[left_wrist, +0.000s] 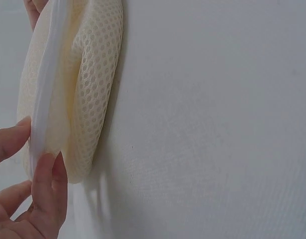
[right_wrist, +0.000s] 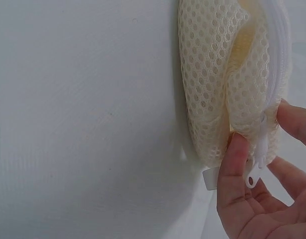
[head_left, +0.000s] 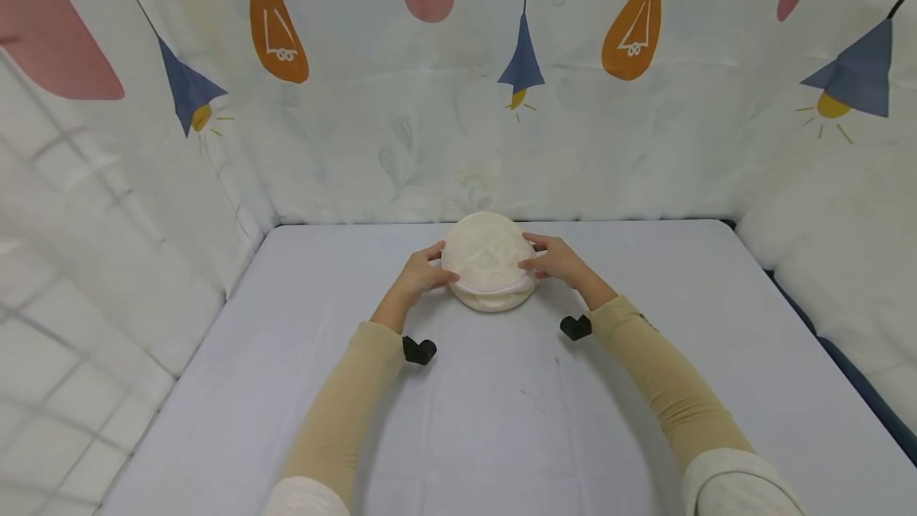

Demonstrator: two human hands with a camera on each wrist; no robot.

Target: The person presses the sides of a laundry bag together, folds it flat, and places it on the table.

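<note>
A round cream mesh laundry bag (head_left: pixel 489 255) with a white zipper stands toward the back of the white table, between both hands. My left hand (head_left: pixel 421 272) pinches its left rim, and the left wrist view shows thumb and fingers on either side of the white zipper band (left_wrist: pixel 47 79). On the opposite side my right hand (head_left: pixel 560 259) grips the right rim. Close to those fingers hang a white zipper pull (right_wrist: pixel 253 177) and a small white tag (right_wrist: pixel 211 178). The mesh below the zipper is folded inward. What the bag holds inside is hidden.
The table (head_left: pixel 494 412) is covered in white cloth, with a few small specks in front of the bag. A white curtain (head_left: pixel 344 134) printed with lamps and bulbs stands behind it. Black pieces (head_left: pixel 419 351) jut from both wrists.
</note>
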